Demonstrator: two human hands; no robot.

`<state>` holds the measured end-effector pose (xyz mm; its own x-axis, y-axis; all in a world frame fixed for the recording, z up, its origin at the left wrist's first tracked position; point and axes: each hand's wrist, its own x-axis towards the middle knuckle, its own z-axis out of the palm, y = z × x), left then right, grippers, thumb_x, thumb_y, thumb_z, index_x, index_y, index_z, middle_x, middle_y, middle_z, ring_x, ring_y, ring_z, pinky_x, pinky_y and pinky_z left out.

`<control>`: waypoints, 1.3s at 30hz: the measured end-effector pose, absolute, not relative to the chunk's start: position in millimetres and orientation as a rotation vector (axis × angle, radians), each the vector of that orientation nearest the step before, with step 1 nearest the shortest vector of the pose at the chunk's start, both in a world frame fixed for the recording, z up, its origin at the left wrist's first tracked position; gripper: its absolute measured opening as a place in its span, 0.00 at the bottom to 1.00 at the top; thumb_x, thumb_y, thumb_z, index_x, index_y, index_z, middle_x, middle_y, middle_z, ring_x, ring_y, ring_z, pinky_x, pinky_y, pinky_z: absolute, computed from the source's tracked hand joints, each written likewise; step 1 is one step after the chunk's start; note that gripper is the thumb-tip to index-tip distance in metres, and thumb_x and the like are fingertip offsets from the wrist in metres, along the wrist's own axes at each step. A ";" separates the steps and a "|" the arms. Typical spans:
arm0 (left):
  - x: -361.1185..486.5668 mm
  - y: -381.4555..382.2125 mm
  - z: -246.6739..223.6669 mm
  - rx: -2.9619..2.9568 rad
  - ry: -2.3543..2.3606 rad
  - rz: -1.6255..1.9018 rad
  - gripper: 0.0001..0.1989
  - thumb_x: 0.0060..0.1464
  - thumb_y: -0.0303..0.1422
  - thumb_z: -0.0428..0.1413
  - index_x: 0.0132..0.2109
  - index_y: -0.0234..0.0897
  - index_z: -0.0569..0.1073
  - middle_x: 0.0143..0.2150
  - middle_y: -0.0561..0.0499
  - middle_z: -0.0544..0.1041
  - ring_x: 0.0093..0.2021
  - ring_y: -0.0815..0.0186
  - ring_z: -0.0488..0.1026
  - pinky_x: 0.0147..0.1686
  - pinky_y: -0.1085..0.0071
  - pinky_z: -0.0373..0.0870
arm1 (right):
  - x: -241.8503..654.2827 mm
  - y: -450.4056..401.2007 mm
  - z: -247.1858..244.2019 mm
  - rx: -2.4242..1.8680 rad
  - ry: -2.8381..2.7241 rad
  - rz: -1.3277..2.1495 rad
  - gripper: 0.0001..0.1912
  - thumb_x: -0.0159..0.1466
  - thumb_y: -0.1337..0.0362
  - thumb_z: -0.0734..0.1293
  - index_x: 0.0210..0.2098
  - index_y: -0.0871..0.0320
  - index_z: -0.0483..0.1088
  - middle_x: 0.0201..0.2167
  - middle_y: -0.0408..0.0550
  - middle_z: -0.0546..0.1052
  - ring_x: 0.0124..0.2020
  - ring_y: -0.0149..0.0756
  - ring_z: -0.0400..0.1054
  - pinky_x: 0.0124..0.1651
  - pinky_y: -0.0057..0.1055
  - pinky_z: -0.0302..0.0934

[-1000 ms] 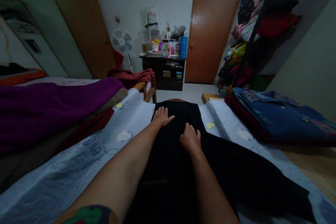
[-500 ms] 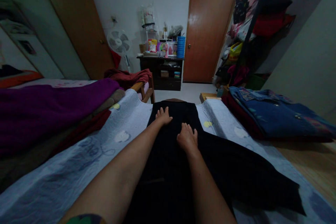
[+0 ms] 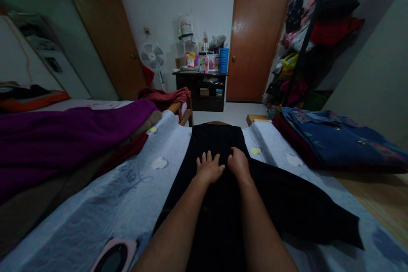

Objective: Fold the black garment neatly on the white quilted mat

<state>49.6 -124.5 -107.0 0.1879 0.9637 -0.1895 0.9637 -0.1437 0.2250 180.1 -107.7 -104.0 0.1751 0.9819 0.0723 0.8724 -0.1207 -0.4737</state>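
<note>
A black garment [image 3: 216, 140] lies spread lengthwise on the bed, with one long sleeve-like part [image 3: 306, 204] stretched out to the right. My left hand [image 3: 208, 170] rests palm down on its middle, fingers spread. Just right of it, my right hand [image 3: 239, 163] is closed against the cloth with its fingers curled. The fingertips are partly hidden, and dark fabric hides any fold between them.
Pale blue bedding [image 3: 134, 178] lies under the garment. A purple cloth [image 3: 73, 136] covers the left side. At the right sits a folded denim garment [image 3: 344, 140] on a dark red one. A pink-rimmed object with a dark oval [image 3: 114, 257] is at lower left.
My left hand has slid back toward me and right along the black garment, still flat. My right hand has shifted slightly right, its fingers now curled in. The view has turned a little left.
</note>
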 end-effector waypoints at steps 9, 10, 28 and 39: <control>48.0 -129.0 -126.1 2.273 1.878 0.166 0.32 0.59 0.51 0.40 0.66 0.45 0.55 0.70 0.42 0.49 0.68 0.46 0.43 0.62 0.46 0.42 | 174.1 -112.3 -122.1 -2.110 -1.901 0.254 0.29 0.62 0.67 0.57 0.62 0.65 0.58 0.64 0.54 0.60 0.66 0.45 0.48 0.65 0.39 0.43; 48.3 -128.7 -125.8 2.270 1.878 0.165 0.32 0.59 0.50 0.41 0.66 0.45 0.55 0.70 0.42 0.49 0.68 0.46 0.43 0.62 0.45 0.42 | 173.9 -112.7 -122.9 -2.121 -1.909 0.256 0.29 0.62 0.67 0.57 0.62 0.65 0.58 0.64 0.54 0.59 0.66 0.44 0.47 0.65 0.39 0.43; 50.9 -128.8 -118.3 2.193 1.836 0.182 0.34 0.56 0.51 0.43 0.66 0.43 0.54 0.70 0.42 0.46 0.68 0.42 0.39 0.62 0.44 0.38 | 208.2 -59.5 -88.7 -2.100 -1.981 0.178 0.24 0.64 0.71 0.52 0.58 0.65 0.63 0.55 0.58 0.70 0.57 0.42 0.62 0.58 0.32 0.53; 52.1 -129.2 -117.8 2.214 1.851 0.171 0.34 0.57 0.51 0.42 0.66 0.42 0.55 0.70 0.41 0.48 0.68 0.42 0.40 0.62 0.43 0.39 | 203.0 -12.9 -129.5 -2.054 -2.074 0.287 0.38 0.66 0.46 0.54 0.64 0.69 0.50 0.66 0.62 0.53 0.67 0.48 0.43 0.65 0.42 0.39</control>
<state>52.1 -129.2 -117.8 0.1859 0.9801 -0.0699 0.9507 -0.1614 0.2646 203.0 -12.9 -129.5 -0.0081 0.9999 0.0108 0.9594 0.0108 -0.2818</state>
